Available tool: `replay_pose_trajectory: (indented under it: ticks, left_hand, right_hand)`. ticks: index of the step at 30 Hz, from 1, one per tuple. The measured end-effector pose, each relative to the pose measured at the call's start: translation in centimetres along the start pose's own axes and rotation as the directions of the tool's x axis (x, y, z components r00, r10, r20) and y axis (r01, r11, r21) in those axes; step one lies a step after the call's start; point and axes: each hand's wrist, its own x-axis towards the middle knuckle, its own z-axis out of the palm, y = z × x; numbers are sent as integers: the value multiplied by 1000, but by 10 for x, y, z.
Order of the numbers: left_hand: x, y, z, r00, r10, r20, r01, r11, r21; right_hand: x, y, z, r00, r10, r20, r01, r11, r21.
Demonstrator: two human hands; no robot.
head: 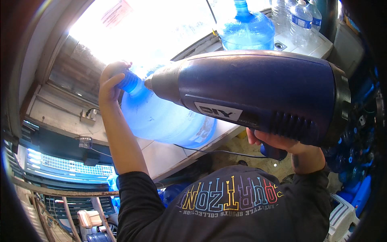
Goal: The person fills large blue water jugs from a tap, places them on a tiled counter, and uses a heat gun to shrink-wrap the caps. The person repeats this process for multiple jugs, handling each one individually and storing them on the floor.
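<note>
My left hand point(112, 80) is closed around the capped neck of a large blue plastic water jug point(163, 116), which stands tilted on a white tiled counter point(169, 155). My right hand point(272, 139) grips the handle of a dark blue DIY heat gun point(254, 87), held high and close to the camera. Its metal nozzle points left at the jug's neck, just beside my left fingers; whether the tip touches it I cannot tell. A black power cord point(223, 151) runs from the handle across the counter's front edge.
Behind the heat gun stands another blue water jug point(246, 30). Several clear plastic bottles point(300, 22) are grouped at the counter's far right, near a drain point(279, 46). A wall socket point(88, 116) is at left, and a white plastic stool point(341, 216) at lower right.
</note>
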Motion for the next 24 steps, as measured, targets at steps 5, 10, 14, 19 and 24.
replay_pose_trajectory:
  ticks: [5, 10, 14, 19, 24]
  left_hand:
    - [-8, 21, 26, 951, 12, -309, 89, 946, 312]
    - [-5, 22, 58, 795, -5, -606, 381, 782, 493]
    - [-2, 9, 26, 920, -147, -363, 267, 913, 307]
    - [4, 14, 2, 994, -33, 107, 22, 995, 98]
    - [-4, 41, 49, 889, -152, -433, 418, 653, 631]
  right_hand:
    - [5, 4, -6, 998, -31, 50, 32, 999, -23]
    - [9, 8, -13, 994, -53, 99, 58, 998, -40]
    - [11, 11, -17, 989, -71, 127, 78, 996, -49]
    - [14, 11, -19, 984, -97, 149, 106, 993, -50]
    - [16, 12, -22, 980, -118, 162, 127, 991, -49]
